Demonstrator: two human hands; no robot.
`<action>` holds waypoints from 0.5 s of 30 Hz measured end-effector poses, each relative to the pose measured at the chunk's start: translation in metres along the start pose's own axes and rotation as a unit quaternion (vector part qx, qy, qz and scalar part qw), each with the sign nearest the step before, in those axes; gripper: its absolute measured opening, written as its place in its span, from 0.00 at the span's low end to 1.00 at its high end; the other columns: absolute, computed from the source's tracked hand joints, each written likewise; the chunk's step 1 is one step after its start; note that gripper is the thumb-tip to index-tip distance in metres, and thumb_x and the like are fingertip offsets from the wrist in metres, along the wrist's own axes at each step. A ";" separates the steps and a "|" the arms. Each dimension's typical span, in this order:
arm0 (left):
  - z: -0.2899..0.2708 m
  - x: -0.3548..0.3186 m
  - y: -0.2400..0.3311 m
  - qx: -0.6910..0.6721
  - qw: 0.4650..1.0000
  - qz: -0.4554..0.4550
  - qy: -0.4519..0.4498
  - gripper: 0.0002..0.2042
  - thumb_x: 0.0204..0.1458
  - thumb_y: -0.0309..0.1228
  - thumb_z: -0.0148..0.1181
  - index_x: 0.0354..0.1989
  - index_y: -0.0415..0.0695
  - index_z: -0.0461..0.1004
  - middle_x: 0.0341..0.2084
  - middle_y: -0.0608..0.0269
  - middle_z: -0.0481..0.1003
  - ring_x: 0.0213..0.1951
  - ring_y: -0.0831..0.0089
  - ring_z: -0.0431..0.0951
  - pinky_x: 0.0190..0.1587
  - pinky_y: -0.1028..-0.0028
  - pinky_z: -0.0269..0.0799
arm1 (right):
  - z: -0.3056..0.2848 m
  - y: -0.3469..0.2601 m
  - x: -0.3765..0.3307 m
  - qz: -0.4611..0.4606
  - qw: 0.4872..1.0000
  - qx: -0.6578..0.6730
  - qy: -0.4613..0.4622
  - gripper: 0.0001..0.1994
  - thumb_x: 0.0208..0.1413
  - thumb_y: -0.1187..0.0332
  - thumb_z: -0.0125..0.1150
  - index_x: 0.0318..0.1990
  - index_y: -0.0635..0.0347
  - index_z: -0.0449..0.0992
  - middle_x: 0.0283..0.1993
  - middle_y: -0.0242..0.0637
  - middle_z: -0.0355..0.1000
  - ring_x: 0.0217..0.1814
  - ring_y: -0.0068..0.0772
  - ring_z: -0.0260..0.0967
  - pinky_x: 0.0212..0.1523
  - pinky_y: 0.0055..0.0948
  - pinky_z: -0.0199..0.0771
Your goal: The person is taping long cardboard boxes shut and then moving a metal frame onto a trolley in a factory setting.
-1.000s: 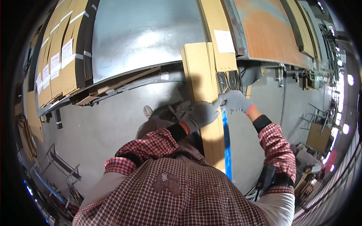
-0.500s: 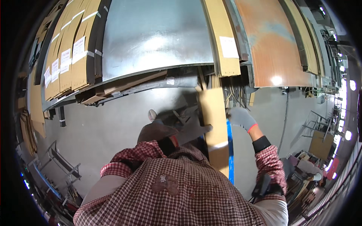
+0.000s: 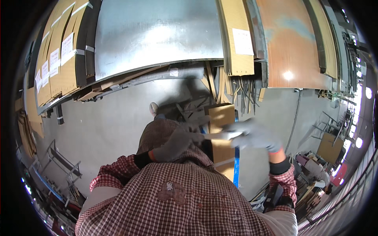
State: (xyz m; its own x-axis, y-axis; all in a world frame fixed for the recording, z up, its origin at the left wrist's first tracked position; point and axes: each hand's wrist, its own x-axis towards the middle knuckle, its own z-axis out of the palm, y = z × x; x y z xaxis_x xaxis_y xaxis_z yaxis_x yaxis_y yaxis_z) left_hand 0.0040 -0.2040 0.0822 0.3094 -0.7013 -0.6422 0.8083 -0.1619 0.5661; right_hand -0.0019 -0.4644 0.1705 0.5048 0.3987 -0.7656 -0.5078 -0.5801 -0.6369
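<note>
Blurred fingers of the left gloved hand [image 3: 176, 144] and right gloved hand [image 3: 254, 135] are at 2 ends of a pale strip [image 3: 217, 136]; I cannot tell whether either grips. It crosses above a long cardboard bundle [image 3: 221, 151], beside a blue bar [image 3: 236, 167]. Beyond, a white-labelled cardboard pack [image 3: 237, 19] overhangs the metal-topped table [image 3: 157, 27].

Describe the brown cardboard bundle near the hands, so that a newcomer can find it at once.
Find the big metal tabletop at the picture's top, and look below its front edge. There, near the left hand and the right hand, lies a narrow brown cardboard bundle. Unlike the labelled bundles on the tabletop, it has a blue strip alongside.
</note>
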 end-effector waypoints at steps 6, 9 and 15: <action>-0.027 0.146 -0.099 0.302 0.933 0.121 0.153 0.28 0.51 0.23 0.53 0.64 0.44 0.63 0.45 0.54 0.75 0.46 0.75 0.74 0.47 0.76 0.70 | -0.025 0.164 0.102 -0.065 0.957 -0.216 0.185 0.12 0.50 0.68 0.61 0.41 0.61 0.79 0.36 0.45 0.78 0.37 0.41 0.78 0.39 0.30 0.76; -0.027 0.170 -0.095 0.061 0.993 0.085 0.047 0.22 0.54 0.23 0.48 0.59 0.41 0.67 0.42 0.58 0.77 0.42 0.74 0.76 0.45 0.72 0.72 | -0.021 0.220 0.152 -0.062 0.992 0.021 0.109 0.13 0.47 0.68 0.62 0.40 0.64 0.79 0.35 0.46 0.78 0.36 0.40 0.77 0.39 0.31 0.74; -0.068 0.216 -0.114 0.282 0.943 0.086 -0.156 0.16 0.57 0.24 0.47 0.54 0.39 0.70 0.40 0.59 0.77 0.41 0.71 0.75 0.45 0.71 0.71 | -0.008 0.215 0.140 -0.091 0.913 -0.011 0.398 0.16 0.50 0.65 0.63 0.43 0.68 0.75 0.40 0.47 0.75 0.36 0.34 0.73 0.39 0.31 0.73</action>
State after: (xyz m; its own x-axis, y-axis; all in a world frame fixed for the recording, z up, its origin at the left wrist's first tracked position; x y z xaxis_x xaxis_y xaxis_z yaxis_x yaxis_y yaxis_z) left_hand 0.0127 -0.2904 -0.1561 0.1779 -0.9062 -0.3836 0.3373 -0.3101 0.8889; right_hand -0.0349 -0.5389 -0.0723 0.9313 -0.1481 -0.3329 -0.3552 -0.5729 -0.7387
